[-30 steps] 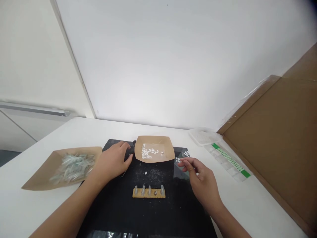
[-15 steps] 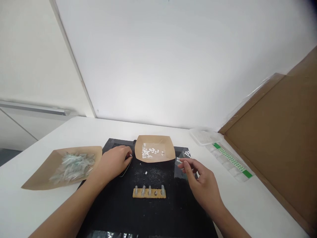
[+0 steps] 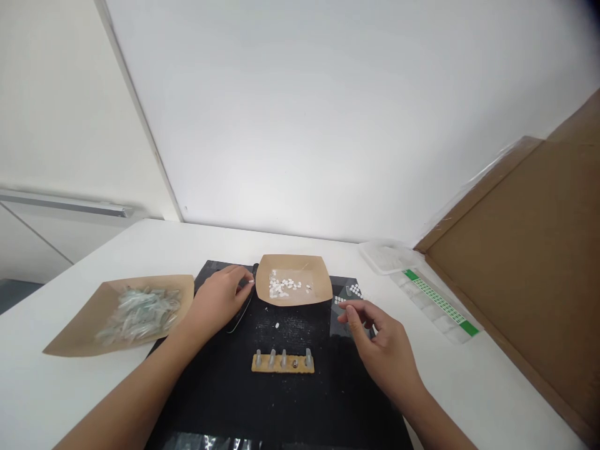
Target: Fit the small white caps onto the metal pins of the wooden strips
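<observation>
My left hand [image 3: 222, 297] is pinched at the left edge of the black mat [image 3: 220, 387], near a dark oblong object [image 3: 240, 317]; a tiny white piece shows at its fingertips. My right hand [image 3: 380, 334] hovers over the mat's right side, thumb close to the fingers; what it holds, if anything, is too small to name. Beyond its fingertips lie white round dots [image 3: 355, 290]. A cardboard tray [image 3: 323, 281] with small white pieces stands between the hands. Nearer me, a yellowish strip [image 3: 277, 368] carries several upright translucent pieces and a small metallic one.
At the left, a larger cardboard tray [image 3: 79, 325] holds a heap of clear plastic pieces. To the right lie a clear plastic lid [image 3: 389, 257] and a case with a green-edged label [image 3: 440, 303]. A brown cardboard panel [image 3: 529, 250] borders the right side.
My left hand has lifted slightly up and to the right from the dark object, and the white piece is clearer at its fingertips. My right hand has hardly moved.
</observation>
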`<state>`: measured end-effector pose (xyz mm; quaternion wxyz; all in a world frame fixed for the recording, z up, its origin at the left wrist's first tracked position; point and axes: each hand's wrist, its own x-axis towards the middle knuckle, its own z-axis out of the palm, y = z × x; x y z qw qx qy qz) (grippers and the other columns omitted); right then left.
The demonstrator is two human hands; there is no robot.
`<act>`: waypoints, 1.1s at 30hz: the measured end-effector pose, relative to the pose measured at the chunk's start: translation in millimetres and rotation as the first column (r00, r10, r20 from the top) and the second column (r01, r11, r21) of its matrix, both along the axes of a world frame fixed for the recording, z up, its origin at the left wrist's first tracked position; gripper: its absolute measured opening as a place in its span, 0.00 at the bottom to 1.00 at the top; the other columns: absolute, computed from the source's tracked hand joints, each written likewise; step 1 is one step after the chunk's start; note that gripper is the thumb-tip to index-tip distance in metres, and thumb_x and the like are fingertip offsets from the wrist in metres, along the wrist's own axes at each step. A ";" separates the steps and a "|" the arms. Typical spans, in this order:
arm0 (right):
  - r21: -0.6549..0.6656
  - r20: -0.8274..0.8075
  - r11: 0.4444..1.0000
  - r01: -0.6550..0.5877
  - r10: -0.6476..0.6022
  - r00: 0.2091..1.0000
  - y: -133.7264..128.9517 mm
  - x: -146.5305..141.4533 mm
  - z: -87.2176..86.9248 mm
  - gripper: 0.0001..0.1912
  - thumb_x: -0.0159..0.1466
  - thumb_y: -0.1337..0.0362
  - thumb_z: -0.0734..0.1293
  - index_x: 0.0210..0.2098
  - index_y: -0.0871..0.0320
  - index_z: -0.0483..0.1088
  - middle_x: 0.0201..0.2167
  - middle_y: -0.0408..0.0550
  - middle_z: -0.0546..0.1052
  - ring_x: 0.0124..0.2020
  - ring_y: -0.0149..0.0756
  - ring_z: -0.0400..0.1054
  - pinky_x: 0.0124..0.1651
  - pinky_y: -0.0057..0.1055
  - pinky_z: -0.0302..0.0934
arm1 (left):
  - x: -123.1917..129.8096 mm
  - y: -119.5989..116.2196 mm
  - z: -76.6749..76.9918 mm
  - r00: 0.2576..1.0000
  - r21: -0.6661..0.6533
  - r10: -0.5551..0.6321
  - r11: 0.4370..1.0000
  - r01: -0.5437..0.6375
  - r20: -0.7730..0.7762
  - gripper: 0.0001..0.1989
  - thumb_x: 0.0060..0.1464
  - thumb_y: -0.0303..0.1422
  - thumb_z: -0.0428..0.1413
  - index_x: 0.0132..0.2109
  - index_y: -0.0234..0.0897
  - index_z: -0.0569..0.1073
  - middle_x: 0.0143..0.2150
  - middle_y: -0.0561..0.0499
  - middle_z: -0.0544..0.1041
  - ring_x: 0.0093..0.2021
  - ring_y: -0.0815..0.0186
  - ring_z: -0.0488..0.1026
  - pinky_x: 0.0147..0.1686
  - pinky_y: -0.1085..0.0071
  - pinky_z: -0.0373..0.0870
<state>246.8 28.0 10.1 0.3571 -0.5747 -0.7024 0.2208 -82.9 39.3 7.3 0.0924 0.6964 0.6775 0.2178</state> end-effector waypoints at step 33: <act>0.065 0.011 0.978 -0.197 0.197 0.980 12.3 0.8 -15.0 0.18 0.72 0.48 0.69 0.30 0.52 0.77 0.30 0.43 0.82 0.32 0.41 0.75 0.39 0.34 0.68 | 6.0 -5.2 -7.3 0.887 -0.093 0.285 0.936 -0.339 -0.363 0.16 0.69 0.35 0.48 0.45 0.31 0.78 0.51 0.36 0.75 0.41 0.50 0.82 0.35 0.61 0.75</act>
